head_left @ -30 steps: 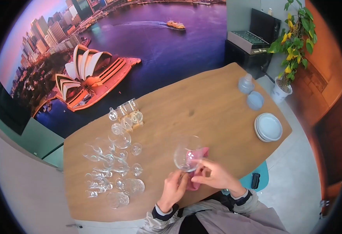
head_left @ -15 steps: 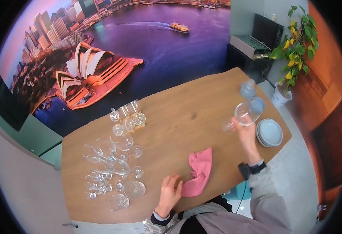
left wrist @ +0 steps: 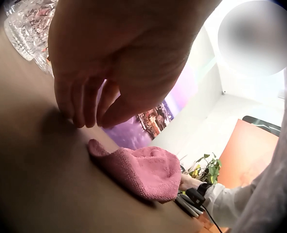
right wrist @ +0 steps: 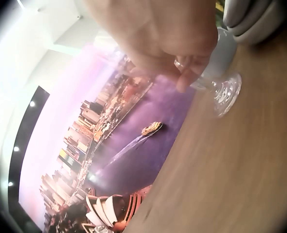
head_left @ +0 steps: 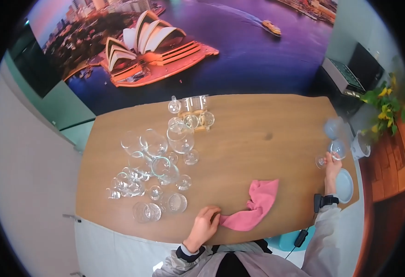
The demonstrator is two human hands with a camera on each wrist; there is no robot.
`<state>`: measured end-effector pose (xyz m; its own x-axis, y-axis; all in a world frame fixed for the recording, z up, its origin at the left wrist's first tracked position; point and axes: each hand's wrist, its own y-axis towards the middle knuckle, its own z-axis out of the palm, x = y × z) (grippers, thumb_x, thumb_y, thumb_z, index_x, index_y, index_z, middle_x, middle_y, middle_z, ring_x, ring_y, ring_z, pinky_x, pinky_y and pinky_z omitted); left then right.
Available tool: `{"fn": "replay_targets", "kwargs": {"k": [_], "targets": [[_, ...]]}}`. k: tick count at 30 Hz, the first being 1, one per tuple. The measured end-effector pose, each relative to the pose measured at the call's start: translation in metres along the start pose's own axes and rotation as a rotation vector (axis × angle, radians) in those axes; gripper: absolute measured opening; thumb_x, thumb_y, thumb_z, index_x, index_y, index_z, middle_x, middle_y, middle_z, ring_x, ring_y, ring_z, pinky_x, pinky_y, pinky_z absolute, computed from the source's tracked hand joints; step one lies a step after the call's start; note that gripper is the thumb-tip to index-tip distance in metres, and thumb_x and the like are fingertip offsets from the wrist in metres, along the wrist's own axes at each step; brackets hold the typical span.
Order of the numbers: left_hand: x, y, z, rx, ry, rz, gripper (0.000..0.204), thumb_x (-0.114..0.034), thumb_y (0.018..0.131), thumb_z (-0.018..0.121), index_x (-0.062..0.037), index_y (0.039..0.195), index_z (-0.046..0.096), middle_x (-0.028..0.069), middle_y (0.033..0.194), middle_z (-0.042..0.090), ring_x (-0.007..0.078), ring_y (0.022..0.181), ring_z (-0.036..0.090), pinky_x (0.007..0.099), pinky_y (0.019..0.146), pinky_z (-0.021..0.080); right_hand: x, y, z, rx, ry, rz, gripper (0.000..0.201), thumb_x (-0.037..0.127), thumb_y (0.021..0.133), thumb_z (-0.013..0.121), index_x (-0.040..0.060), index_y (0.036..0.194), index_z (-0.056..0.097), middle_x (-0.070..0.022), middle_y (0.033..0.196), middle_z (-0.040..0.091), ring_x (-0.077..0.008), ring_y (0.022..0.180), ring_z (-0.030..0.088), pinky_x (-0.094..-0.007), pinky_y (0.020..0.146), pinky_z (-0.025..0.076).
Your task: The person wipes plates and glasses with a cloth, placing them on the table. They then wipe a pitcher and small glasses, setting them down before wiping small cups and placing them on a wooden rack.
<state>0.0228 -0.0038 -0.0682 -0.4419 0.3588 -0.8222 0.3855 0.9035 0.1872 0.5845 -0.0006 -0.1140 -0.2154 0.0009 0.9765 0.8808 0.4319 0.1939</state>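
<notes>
At the table's right side the right hand (head_left: 332, 171) grips a clear stemmed glass (head_left: 320, 161); in the right wrist view the glass foot (right wrist: 227, 94) shows beside the fingers, close to the table. The left hand (head_left: 203, 227) is near the front edge, by the left end of a crumpled pink cloth (head_left: 258, 205). In the left wrist view that hand (left wrist: 119, 58) has loosely bent fingers and holds nothing, with the cloth (left wrist: 143, 170) just beyond its fingertips.
Many clear glasses (head_left: 165, 170) stand on the left half of the table (head_left: 239, 152). A small wooden rack (head_left: 198, 121) with glass cups is at the back. White plates (head_left: 344, 186) and a bluish jar (head_left: 333, 128) are at the right, near a potted plant (head_left: 384, 108).
The right hand has carried the glass from above the cloth to the table's right side. The left hand has let go and stays by the cloth. The head view has turned.
</notes>
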Motion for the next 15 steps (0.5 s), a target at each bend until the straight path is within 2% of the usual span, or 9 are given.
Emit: {"fn": "replay_targets", "kwargs": {"k": [4, 6, 7, 8, 10, 12, 13, 14, 15], "targets": [[0.005, 0.001, 0.005, -0.032, 0.014, 0.026, 0.018, -0.003, 0.086, 0.065, -0.001, 0.104, 0.067, 0.017, 0.105, 0.066, 0.0353, 0.095, 0.065, 0.04, 0.083, 0.053, -0.016, 0.004, -0.008, 0.052, -0.014, 0.037, 0.038, 0.003, 0.089, 0.07, -0.0036, 0.123, 0.054, -0.0084, 0.094, 0.064, -0.0114, 0.075, 0.062, -0.0238, 0.057, 0.049], [0.004, 0.002, 0.004, -0.019, -0.027, -0.036, 0.022, -0.003, 0.086, 0.066, -0.0012, 0.108, 0.065, 0.016, 0.101, 0.066, 0.0321, 0.094, 0.066, 0.0389, 0.082, 0.053, -0.015, -0.009, -0.013, 0.085, 0.013, -0.023, 0.047, 0.006, 0.088, 0.071, -0.0013, 0.13, 0.05, -0.0098, 0.109, 0.062, -0.0129, 0.089, 0.061, -0.0257, 0.062, 0.05], [0.004, 0.003, 0.002, -0.035, -0.029, -0.047, 0.022, -0.003, 0.086, 0.066, -0.0012, 0.108, 0.065, 0.016, 0.101, 0.066, 0.0321, 0.094, 0.066, 0.0389, 0.082, 0.053, 0.007, -0.032, -0.007, -0.015, -0.001, 0.034, 0.048, 0.006, 0.088, 0.07, 0.0006, 0.13, 0.049, -0.0093, 0.112, 0.06, -0.0133, 0.092, 0.06, -0.026, 0.064, 0.05], [0.004, 0.005, 0.0, -0.019, -0.092, -0.126, 0.024, -0.003, 0.086, 0.065, -0.0006, 0.11, 0.063, 0.0166, 0.102, 0.065, 0.0324, 0.096, 0.065, 0.0399, 0.083, 0.053, 0.029, -0.059, 0.001, -0.114, -0.015, 0.088, 0.048, 0.006, 0.087, 0.07, 0.0024, 0.13, 0.049, -0.0088, 0.116, 0.059, -0.0138, 0.095, 0.059, -0.0263, 0.065, 0.051], [0.005, 0.008, 0.001, -0.028, -0.173, -0.213, 0.027, -0.003, 0.085, 0.065, -0.0001, 0.112, 0.061, 0.0172, 0.103, 0.064, 0.0326, 0.098, 0.064, 0.0409, 0.084, 0.052, 0.012, -0.085, -0.003, -0.086, 0.021, -0.004, 0.04, 0.01, 0.091, 0.068, 0.004, 0.126, 0.05, -0.0039, 0.1, 0.062, -0.0128, 0.081, 0.06, -0.0257, 0.068, 0.05], [0.012, 0.006, 0.0, 0.025, -0.205, -0.214, 0.028, -0.003, 0.085, 0.065, -0.0008, 0.112, 0.061, 0.0159, 0.103, 0.063, 0.0294, 0.096, 0.064, 0.0388, 0.081, 0.053, 0.021, -0.121, 0.015, 0.138, -0.057, -0.073, 0.03, 0.01, 0.092, 0.065, 0.0057, 0.121, 0.056, -0.0028, 0.098, 0.062, -0.0115, 0.08, 0.06, -0.0243, 0.065, 0.05], [0.015, 0.006, -0.001, 0.006, -0.217, -0.216, 0.028, -0.003, 0.085, 0.065, -0.0008, 0.112, 0.061, 0.0159, 0.103, 0.063, 0.0294, 0.096, 0.064, 0.0388, 0.081, 0.053, 0.061, -0.15, 0.043, 0.307, -0.093, -0.048, 0.024, 0.008, 0.093, 0.063, 0.0066, 0.117, 0.059, -0.0021, 0.098, 0.062, -0.0101, 0.078, 0.059, -0.0228, 0.062, 0.048], [0.018, 0.006, -0.001, 0.047, -0.227, -0.164, 0.027, -0.004, 0.085, 0.066, -0.0014, 0.111, 0.062, 0.0153, 0.104, 0.062, 0.0291, 0.095, 0.064, 0.0386, 0.08, 0.053, 0.071, -0.161, 0.063, 0.493, -0.191, -0.116, 0.029, 0.002, 0.089, 0.061, 0.0028, 0.118, 0.059, -0.0038, 0.107, 0.063, -0.0103, 0.083, 0.061, -0.0235, 0.066, 0.051], [0.021, 0.008, 0.0, 0.085, -0.239, -0.107, 0.027, -0.005, 0.084, 0.067, -0.0021, 0.111, 0.062, 0.0147, 0.104, 0.062, 0.0287, 0.094, 0.063, 0.0384, 0.08, 0.053, 0.105, -0.179, 0.088, 0.712, -0.19, -0.094, 0.034, 0.004, 0.09, 0.063, 0.002, 0.123, 0.056, -0.0061, 0.114, 0.062, -0.0103, 0.084, 0.062, -0.0236, 0.068, 0.052]]}}
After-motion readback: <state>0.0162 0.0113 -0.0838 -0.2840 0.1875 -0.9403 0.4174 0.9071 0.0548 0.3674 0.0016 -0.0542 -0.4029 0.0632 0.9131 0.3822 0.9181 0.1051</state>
